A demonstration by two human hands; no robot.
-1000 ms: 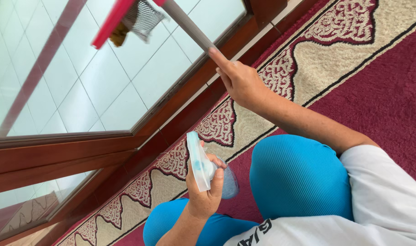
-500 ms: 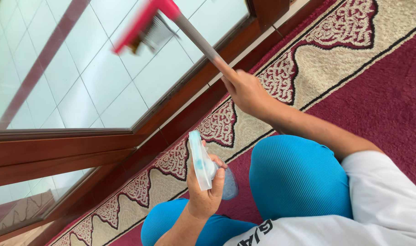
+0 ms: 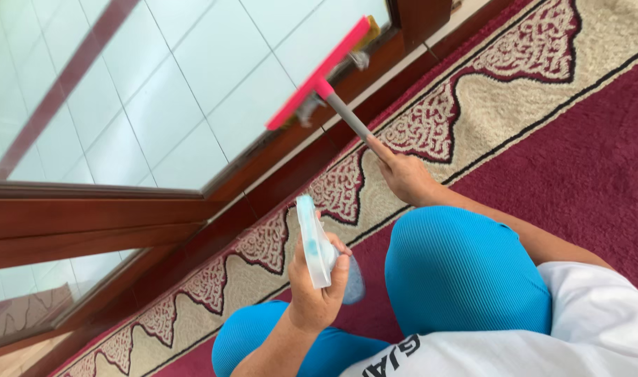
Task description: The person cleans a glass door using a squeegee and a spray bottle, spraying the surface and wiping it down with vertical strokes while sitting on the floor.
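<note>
My right hand (image 3: 405, 176) grips the grey handle of a window squeegee (image 3: 319, 73) with a pink-red head. The head lies against the lower part of the glass pane (image 3: 158, 84), close to the dark wooden frame (image 3: 291, 157). My left hand (image 3: 317, 283) holds a pale blue spray bottle (image 3: 313, 241) upright above my knees, away from the glass. I am crouching in blue trousers (image 3: 465, 272) and a white shirt.
A dark red carpet (image 3: 577, 160) with a cream patterned border runs along the foot of the window. A wooden rail (image 3: 88, 216) divides the upper pane from a lower pane at left. White tiles show through the glass.
The squeegee head has come down the glass from the top of the pane to near the bottom frame, my right hand drawing back with it. The left hand with the bottle has stayed put.
</note>
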